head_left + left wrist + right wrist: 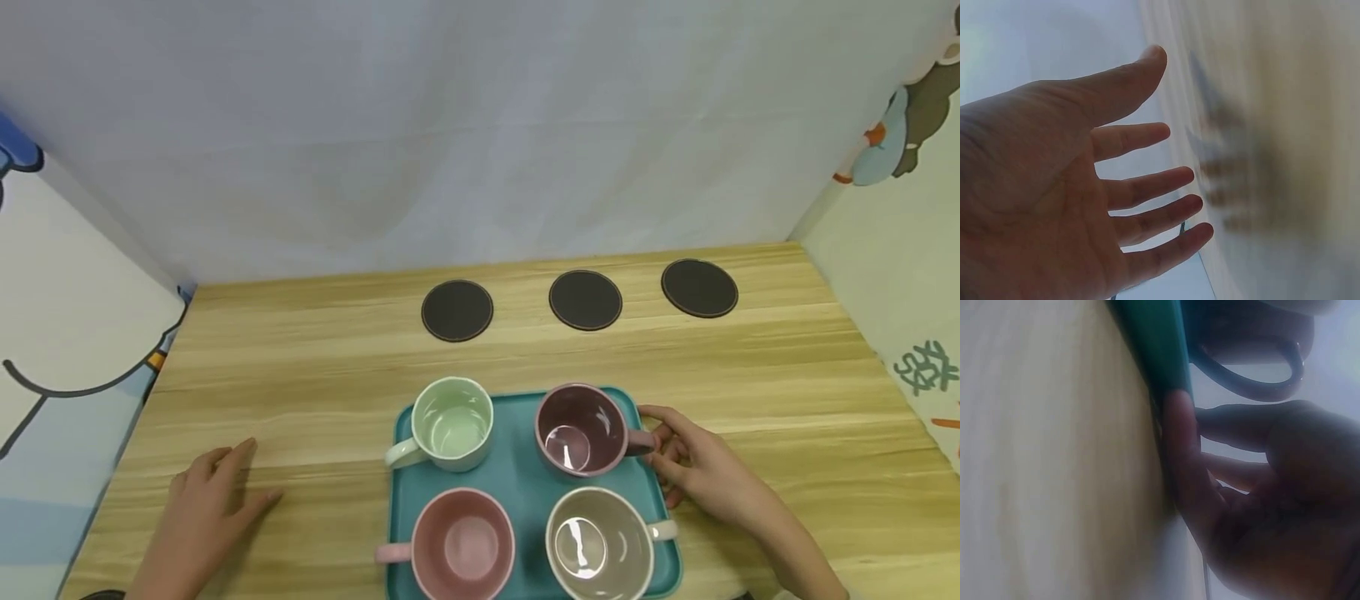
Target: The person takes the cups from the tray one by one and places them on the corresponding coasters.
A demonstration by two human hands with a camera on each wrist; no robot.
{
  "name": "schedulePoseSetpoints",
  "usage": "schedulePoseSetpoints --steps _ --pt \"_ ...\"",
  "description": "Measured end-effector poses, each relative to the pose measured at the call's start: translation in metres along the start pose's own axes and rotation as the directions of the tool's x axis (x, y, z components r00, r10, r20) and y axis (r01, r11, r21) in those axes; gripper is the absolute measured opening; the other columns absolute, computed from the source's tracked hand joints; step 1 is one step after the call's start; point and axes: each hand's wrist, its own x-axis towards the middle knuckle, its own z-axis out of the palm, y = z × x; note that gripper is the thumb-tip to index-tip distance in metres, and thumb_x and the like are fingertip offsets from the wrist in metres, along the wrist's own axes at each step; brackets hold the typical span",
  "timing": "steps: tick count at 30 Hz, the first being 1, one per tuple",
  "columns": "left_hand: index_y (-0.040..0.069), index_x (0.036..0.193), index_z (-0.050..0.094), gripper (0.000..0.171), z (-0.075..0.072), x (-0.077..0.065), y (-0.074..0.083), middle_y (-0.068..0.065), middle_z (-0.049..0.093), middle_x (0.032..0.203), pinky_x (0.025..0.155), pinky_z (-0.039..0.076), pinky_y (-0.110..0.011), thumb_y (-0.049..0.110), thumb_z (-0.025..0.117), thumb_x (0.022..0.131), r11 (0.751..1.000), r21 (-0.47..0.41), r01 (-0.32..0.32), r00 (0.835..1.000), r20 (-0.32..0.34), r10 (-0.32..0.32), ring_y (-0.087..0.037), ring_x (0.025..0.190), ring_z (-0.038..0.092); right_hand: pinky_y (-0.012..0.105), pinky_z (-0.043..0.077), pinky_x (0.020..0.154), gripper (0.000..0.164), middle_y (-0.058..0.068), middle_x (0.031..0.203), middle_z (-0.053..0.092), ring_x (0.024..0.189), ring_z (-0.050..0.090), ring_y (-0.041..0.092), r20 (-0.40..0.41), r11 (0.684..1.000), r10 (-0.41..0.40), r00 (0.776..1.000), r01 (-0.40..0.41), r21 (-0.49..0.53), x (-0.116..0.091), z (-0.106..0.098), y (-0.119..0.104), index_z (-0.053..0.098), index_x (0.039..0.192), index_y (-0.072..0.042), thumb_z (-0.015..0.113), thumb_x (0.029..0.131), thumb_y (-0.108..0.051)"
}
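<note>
A teal tray (517, 467) bears a pale green mug (453, 423), a purple mug (581, 429), a pink mug (463, 543) and a beige mug (600, 543), all upright. My right hand (693, 467) is at the tray's right edge, beside the purple mug's handle. In the right wrist view its thumb and a finger (1182, 425) pinch the tray's rim, below the mug handle (1254, 384), whose loop has no finger through it. To the left of the tray, my left hand (206, 512) is spread over the table and holds nothing; its palm shows in the left wrist view.
Three round black coasters (457, 310) lie in a row along the back of the wooden table (315, 358). Behind them hangs a pale cloth (450, 142), and printed panels flank both sides. A dark object (103, 595) shows at the lower left edge.
</note>
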Motion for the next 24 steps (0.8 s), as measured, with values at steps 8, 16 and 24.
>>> schedulePoseSetpoints --steps 8,16,24 --pt "-0.009 0.155 0.029 0.091 0.009 -0.018 -0.037 -0.050 0.030 0.145 0.101 0.031 -0.082 0.059 0.058 0.102 0.990 0.050 0.132 0.986 0.095 -0.137 -0.074 0.126 0.030 0.034 0.060 0.054 0.058 0.017 0.107 0.060 0.070 0.062 0.011 0.003 1.000 0.010 1.000 -0.010 -0.009 0.000 -0.001 -0.001 0.041 0.155 -0.005 0.062 0.101 -0.002" --pt "-0.005 0.152 0.032 0.091 0.032 -0.045 -0.078 -0.049 0.029 0.144 0.105 0.030 -0.080 0.061 0.062 0.098 0.924 0.075 0.376 0.924 0.045 -0.380 -0.071 0.129 0.029 0.034 0.060 0.054 0.058 0.017 0.106 0.061 0.069 0.061 0.011 -0.002 1.000 0.010 1.000 -0.010 -0.012 -0.001 0.000 0.001 0.041 0.154 -0.003 0.063 0.101 -0.003" --pt "-0.002 0.150 0.045 0.090 0.068 -0.073 -0.105 -0.049 0.030 0.148 0.101 0.036 -0.079 0.056 0.077 0.089 0.880 -0.044 0.472 0.848 -0.251 -0.468 -0.069 0.131 0.033 0.034 0.060 0.053 0.058 0.017 0.107 0.061 0.069 0.062 0.010 -0.002 1.000 -0.004 1.000 0.004 -0.012 0.001 0.001 0.001 0.041 0.154 -0.004 0.063 0.101 -0.002"
